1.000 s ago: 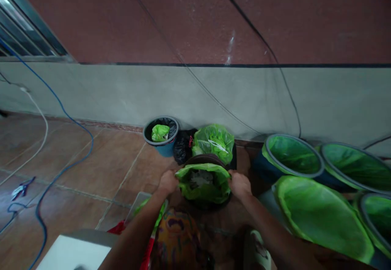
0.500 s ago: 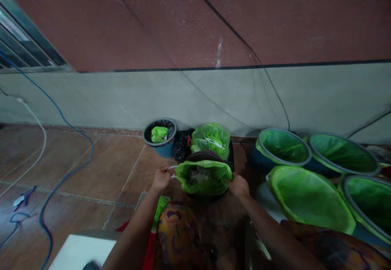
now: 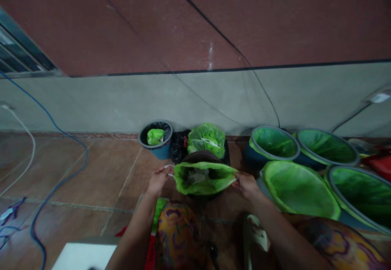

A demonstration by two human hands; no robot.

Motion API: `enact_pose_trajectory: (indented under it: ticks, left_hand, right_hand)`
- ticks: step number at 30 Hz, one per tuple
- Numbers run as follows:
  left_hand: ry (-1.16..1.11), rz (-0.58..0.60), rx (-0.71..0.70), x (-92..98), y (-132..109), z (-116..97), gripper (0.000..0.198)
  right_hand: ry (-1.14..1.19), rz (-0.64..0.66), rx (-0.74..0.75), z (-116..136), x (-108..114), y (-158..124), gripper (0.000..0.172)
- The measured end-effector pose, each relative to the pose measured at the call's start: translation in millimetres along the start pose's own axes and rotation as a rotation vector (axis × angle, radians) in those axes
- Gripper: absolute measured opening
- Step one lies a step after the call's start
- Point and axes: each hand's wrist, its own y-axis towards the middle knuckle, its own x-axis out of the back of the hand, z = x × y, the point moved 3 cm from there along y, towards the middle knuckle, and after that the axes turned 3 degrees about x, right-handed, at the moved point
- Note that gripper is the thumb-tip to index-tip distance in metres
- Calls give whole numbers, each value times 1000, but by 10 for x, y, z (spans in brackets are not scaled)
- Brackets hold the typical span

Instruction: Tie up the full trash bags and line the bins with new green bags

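Note:
A green drawstring trash bag point(image 3: 201, 186) is stretched wide between my hands, its mouth facing me. White crumpled scraps show inside it. My left hand point(image 3: 159, 179) is closed on the bag's left edge, where a white drawstring loop sticks out. At the opposite side, my right hand point(image 3: 245, 182) pinches the bag's right corner. Just behind the bag, a dark rounded rim point(image 3: 201, 156) shows; what it belongs to is mostly hidden.
Against the wall stand a blue bin point(image 3: 161, 152) with a black liner and a filled green bag point(image 3: 207, 137). A black bag point(image 3: 179, 145) sits between them. Several green-lined bins point(image 3: 302, 188) are on the right. A blue cable point(image 3: 58, 186) crosses the left floor.
My right hand has pulled its corner slightly to the right, so the bag's mouth is wider and flatter. The view has shifted a little to the right.

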Motion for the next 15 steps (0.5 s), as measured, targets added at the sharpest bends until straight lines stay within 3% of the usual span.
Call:
enact_pose_trajectory:
  ticks: [3,7,11,15]
  left_hand:
    - [-25,53,-27,-22,-50,-93,41]
    - [31,132,-154,-105,-168,-369,38]
    - [38,223,-328,-307,-308,-691,31]
    - [-31,351,-368,-585,-382,-925,32]
  right_hand:
    - [-54,0,168,197,67,-44,12]
    - [-150,117,491,716,38,-178,20]
    - [-162,324,640,1175,-225,-432,23]
    - [-137,517,685,1479,-547,-643,20]
